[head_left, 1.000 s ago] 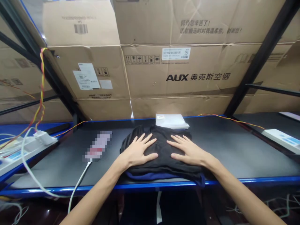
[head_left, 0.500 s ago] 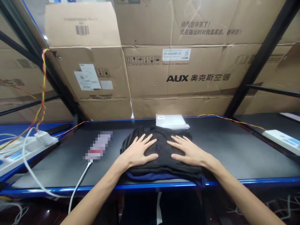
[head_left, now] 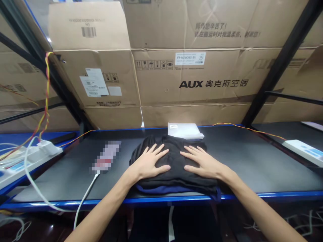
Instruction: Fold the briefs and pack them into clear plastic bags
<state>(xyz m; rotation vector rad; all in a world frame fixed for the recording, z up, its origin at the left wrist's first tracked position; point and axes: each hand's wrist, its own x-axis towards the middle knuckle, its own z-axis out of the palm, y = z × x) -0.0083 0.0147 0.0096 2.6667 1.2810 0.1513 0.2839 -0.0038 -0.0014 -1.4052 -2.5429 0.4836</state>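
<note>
A folded black garment (head_left: 174, 174) lies near the front edge of the dark shelf, with a dark blue layer (head_left: 166, 190) showing beneath it. My left hand (head_left: 152, 161) rests flat on its left half, fingers spread. On the right half lies my right hand (head_left: 199, 159), palm down and fingers apart. Neither hand grips the cloth; both touch its top. Just behind the garment sits a flat white packet (head_left: 185, 130) with a small label. The kind of garment cannot be made out.
To the left lies a blurred-out phone-like object (head_left: 107, 154) with a white cable (head_left: 85, 193) running over the shelf's blue edge. Power strips stand at the far left (head_left: 25, 164) and right (head_left: 305, 149). Cardboard (head_left: 156, 87) walls the back between black posts (head_left: 277, 64).
</note>
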